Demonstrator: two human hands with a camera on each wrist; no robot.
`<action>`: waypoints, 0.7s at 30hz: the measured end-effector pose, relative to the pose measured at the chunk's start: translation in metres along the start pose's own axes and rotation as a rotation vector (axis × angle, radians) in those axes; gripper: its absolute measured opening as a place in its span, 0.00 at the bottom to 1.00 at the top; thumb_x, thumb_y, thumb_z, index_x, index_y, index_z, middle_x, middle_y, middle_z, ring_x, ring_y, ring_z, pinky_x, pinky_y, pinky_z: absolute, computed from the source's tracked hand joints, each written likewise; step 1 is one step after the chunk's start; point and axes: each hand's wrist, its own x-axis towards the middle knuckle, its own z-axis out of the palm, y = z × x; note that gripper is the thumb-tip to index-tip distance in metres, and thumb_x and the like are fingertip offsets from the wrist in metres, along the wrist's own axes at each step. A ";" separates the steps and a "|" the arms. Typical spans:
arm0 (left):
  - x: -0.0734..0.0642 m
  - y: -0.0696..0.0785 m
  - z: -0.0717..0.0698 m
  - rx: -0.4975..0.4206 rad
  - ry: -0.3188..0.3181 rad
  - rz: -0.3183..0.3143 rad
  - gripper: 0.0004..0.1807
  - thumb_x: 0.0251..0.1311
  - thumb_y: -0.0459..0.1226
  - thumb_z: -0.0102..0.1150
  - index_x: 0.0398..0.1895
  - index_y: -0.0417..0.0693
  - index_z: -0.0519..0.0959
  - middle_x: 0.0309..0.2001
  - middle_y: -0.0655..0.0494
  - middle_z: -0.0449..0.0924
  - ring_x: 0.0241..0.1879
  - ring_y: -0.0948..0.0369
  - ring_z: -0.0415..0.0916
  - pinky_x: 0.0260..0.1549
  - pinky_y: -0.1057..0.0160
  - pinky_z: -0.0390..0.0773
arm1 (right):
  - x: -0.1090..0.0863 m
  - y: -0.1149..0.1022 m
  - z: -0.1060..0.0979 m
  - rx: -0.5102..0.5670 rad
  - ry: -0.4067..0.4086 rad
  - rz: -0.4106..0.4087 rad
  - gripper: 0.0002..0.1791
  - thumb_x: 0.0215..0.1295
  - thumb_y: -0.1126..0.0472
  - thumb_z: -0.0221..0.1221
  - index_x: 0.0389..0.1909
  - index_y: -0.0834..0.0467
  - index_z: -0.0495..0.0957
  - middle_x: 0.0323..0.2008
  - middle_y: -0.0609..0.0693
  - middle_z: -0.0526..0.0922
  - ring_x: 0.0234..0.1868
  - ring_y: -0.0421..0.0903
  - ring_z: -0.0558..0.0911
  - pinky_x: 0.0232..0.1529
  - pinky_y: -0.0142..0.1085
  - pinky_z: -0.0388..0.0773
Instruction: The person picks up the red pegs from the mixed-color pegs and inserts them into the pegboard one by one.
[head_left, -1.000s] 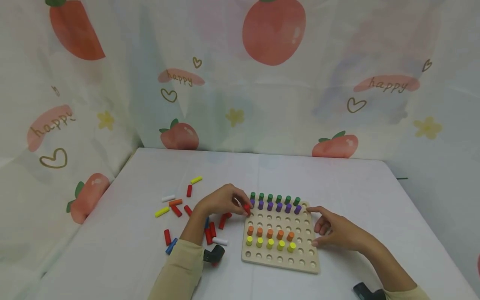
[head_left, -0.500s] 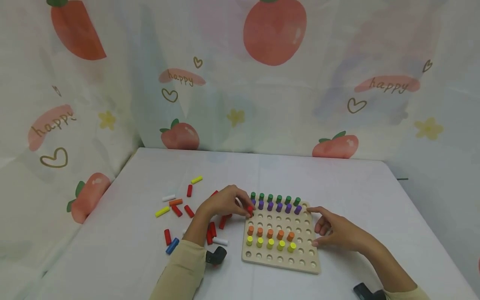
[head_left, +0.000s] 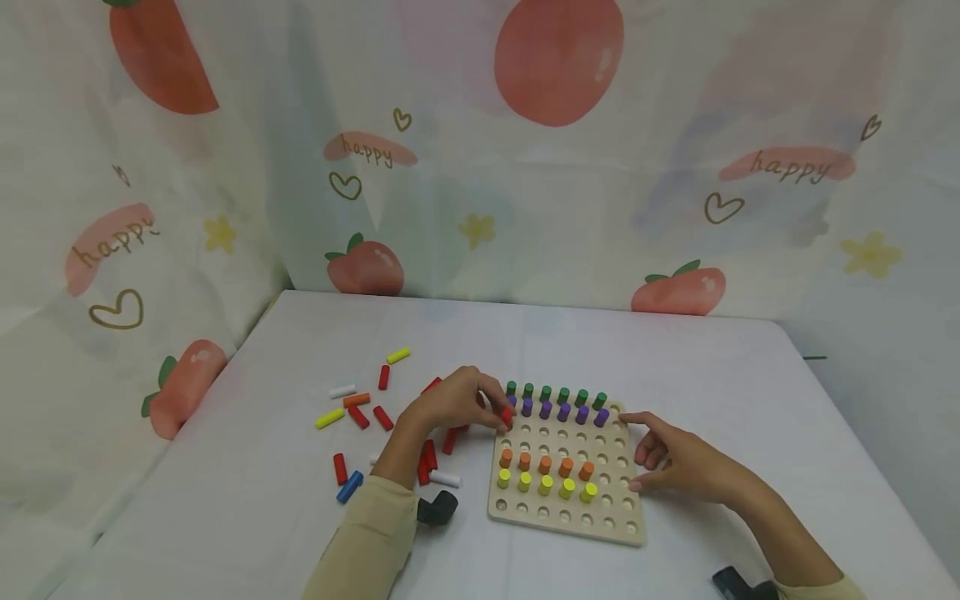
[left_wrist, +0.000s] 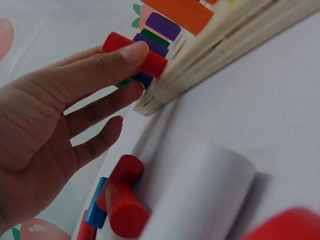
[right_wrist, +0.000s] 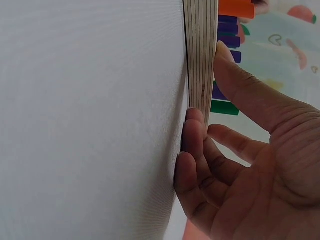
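Observation:
My left hand (head_left: 459, 402) pinches a red peg (left_wrist: 156, 63) between thumb and fingers at the left edge of the wooden pegboard (head_left: 570, 521). The peg's lower end is close against the board, just in front of the purple pegs; whether it sits in a hole I cannot tell. On the board stand rows of green pegs (head_left: 546, 392), purple pegs (head_left: 546, 409), orange pegs (head_left: 546, 464) and yellow pegs (head_left: 546, 485). My right hand (head_left: 678, 460) touches the board's right side, thumb and index finger extended, the other fingers bent beside the edge (right_wrist: 200, 65).
Loose pegs lie on the white table left of the board: several red pegs (head_left: 340, 468), a blue peg (head_left: 349, 487), white pegs (head_left: 446, 479), yellow pegs (head_left: 330, 418) and an orange peg (head_left: 356, 400). A printed curtain (head_left: 555, 208) hangs behind the table.
My left hand has brought the red peg slightly rightward, over the board's left edge. The right hand keeps its place at the board. The head view has shifted a little.

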 end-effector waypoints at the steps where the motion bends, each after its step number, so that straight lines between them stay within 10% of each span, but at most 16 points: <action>1: 0.000 -0.001 0.000 0.001 0.002 0.000 0.09 0.55 0.36 0.79 0.39 0.55 0.92 0.33 0.70 0.85 0.37 0.64 0.79 0.36 0.65 0.80 | 0.000 0.000 0.000 0.000 -0.001 -0.006 0.52 0.51 0.56 0.80 0.73 0.63 0.62 0.38 0.50 0.75 0.39 0.49 0.75 0.37 0.34 0.76; 21: 0.004 -0.017 0.006 -0.029 0.013 0.045 0.09 0.55 0.36 0.79 0.38 0.57 0.92 0.35 0.71 0.86 0.35 0.62 0.79 0.36 0.64 0.81 | 0.001 0.001 0.002 -0.011 -0.001 0.011 0.53 0.51 0.55 0.80 0.74 0.61 0.62 0.38 0.50 0.75 0.40 0.49 0.75 0.38 0.34 0.75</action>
